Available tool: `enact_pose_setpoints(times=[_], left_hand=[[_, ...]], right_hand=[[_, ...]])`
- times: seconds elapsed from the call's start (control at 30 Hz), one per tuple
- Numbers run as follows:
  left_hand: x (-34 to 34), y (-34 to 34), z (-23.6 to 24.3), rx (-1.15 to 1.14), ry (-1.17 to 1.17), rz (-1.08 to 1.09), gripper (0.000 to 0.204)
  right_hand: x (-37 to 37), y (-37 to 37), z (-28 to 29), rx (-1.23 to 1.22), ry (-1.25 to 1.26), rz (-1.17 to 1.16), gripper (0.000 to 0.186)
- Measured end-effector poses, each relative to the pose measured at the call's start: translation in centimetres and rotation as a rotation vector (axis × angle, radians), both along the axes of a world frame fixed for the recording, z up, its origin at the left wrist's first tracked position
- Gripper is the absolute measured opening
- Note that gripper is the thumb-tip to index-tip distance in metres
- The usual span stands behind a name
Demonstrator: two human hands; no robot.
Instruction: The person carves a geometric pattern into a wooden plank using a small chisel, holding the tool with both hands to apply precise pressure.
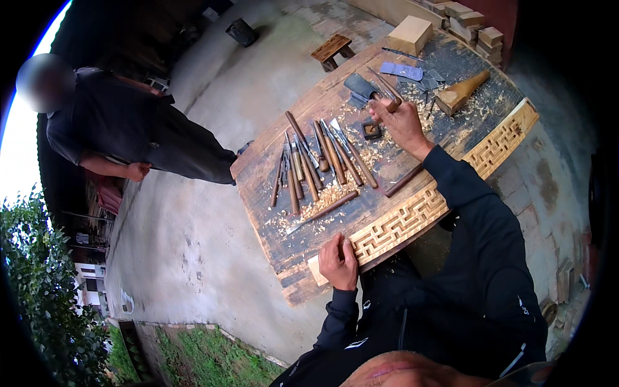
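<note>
Along the bench's near edge lies a long pale board (404,216) carved with an openwork lattice pattern. My left hand (338,263) is closed over the board's plain left end, fingers bent across its far edge. Over the bench's far right part, my right hand (401,124) grips a wooden-handled chisel (389,97), its blade slanting up and left. Just below that hand sits a small dark square box (371,131). Several chisels with brown handles (327,153) lie fanned out in the middle. A separate chisel (329,210) lies across wood shavings near the board.
The worn wooden workbench (261,222) also carries a mallet-like wood piece (461,93), a pale wood block (411,35), a purple flat piece (401,70) and a brown rod (405,180). At the left stands another person (122,122). Behind are a small stool (332,48) and a bin (241,32).
</note>
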State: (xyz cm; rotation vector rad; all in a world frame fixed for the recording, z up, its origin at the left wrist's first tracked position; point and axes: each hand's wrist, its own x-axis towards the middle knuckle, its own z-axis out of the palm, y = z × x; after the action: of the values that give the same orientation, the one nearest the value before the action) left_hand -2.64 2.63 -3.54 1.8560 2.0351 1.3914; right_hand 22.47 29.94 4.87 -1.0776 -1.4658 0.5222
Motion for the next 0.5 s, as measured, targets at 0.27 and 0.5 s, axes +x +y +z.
enact_pose_setpoints(times=[0.27, 0.5], left_hand=[[0.0, -0.6, -0.9, -0.042, 0.053, 0.058, 0.02], [0.3, -0.4, -1.4, -0.033, 0.113, 0.07, 0.018]], right_hand=[[-0.4, -0.1, -0.4, 0.084, 0.025, 0.015, 0.061], [0.8, -0.9, -0.1, 0.021, -0.097, 0.03, 0.054]])
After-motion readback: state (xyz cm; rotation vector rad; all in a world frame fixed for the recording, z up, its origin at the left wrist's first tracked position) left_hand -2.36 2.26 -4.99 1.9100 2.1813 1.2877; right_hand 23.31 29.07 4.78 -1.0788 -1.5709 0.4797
